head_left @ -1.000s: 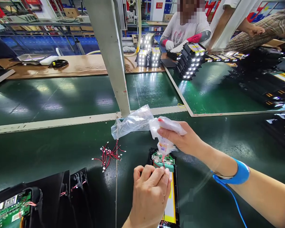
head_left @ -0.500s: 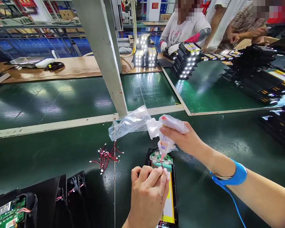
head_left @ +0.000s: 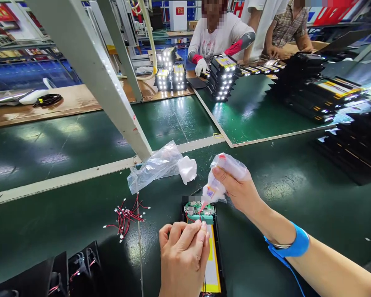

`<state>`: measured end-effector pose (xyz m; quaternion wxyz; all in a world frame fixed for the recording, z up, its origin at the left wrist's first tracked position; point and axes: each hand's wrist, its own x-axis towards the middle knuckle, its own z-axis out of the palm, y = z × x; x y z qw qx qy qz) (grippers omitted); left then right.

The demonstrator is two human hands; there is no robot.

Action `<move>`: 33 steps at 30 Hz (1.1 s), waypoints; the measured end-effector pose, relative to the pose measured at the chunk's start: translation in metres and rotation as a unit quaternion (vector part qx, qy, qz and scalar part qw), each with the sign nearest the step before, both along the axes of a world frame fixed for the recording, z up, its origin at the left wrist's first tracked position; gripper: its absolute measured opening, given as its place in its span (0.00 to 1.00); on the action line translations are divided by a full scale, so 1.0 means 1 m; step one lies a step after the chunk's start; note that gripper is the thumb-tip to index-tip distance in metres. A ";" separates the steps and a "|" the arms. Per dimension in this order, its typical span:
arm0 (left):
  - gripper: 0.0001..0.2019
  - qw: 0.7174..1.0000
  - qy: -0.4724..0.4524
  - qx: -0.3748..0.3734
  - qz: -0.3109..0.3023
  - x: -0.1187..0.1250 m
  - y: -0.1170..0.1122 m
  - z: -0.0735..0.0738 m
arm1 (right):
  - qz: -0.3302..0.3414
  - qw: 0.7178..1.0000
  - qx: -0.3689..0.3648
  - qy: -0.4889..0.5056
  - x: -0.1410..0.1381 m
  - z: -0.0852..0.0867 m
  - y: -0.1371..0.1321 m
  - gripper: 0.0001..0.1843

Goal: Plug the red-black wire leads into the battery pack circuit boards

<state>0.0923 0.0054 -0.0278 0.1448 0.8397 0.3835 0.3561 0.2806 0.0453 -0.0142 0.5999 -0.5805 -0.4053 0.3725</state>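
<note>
My right hand grips a squeeze bottle wrapped in clear plastic, tipped so its pink nozzle points down at a green circuit board. That board sits at the far end of a black casing holding a yellow-edged flat battery. With fingertips pinched together, my left hand holds a thin red wire just below the nozzle, over the teal strip beside the board. The nozzle's tip is close to the wire; whether they touch I cannot tell. A blue strap rings my right wrist.
Loose red-black wires lie left of the casing. Behind them are a clear bag and white tissue. Black casings stand at lower left; more stacks are right. A slanted post rises ahead. A co-worker handles lit units.
The view has swung to the right. The bottle is tilted more, and its nozzle stays over the board. My left hand keeps its pinch. The co-worker's arms have shifted.
</note>
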 end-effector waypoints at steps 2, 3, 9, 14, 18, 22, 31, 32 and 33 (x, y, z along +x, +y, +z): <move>0.08 1.000 -0.004 -0.002 -0.009 0.000 0.001 0.001 | -0.011 1.000 0.003 0.007 -0.001 -0.001 -0.003 0.18; 0.08 1.000 -0.005 -0.004 -0.013 0.000 0.002 0.002 | -0.014 1.000 0.005 0.014 -0.001 -0.002 -0.005 0.18; 0.08 1.000 -0.009 0.004 -0.014 0.001 0.003 0.003 | -0.034 0.998 0.006 0.054 -0.004 -0.004 -0.010 0.17; 0.08 1.000 0.007 0.017 -0.013 0.002 0.004 0.005 | -0.054 0.997 0.012 0.051 -0.004 -0.003 -0.010 0.17; 0.08 0.999 0.022 0.026 -0.014 0.002 0.004 0.008 | -0.050 0.997 0.016 0.057 -0.004 -0.004 -0.009 0.17; 0.07 0.999 0.021 0.021 -0.014 0.001 0.003 0.008 | -0.057 0.997 0.016 0.049 -0.005 -0.006 -0.008 0.16; 0.08 1.000 0.021 -0.005 -0.009 0.001 0.000 0.008 | -0.051 0.998 0.012 0.037 0.000 -0.008 -0.011 0.17; 0.08 1.000 0.019 -0.011 -0.006 0.001 -0.001 0.008 | -0.048 0.998 0.016 0.033 0.001 -0.007 -0.011 0.17; 0.08 1.000 0.016 -0.016 -0.002 0.001 -0.002 0.007 | -0.041 0.999 0.019 0.025 0.002 -0.006 -0.011 0.16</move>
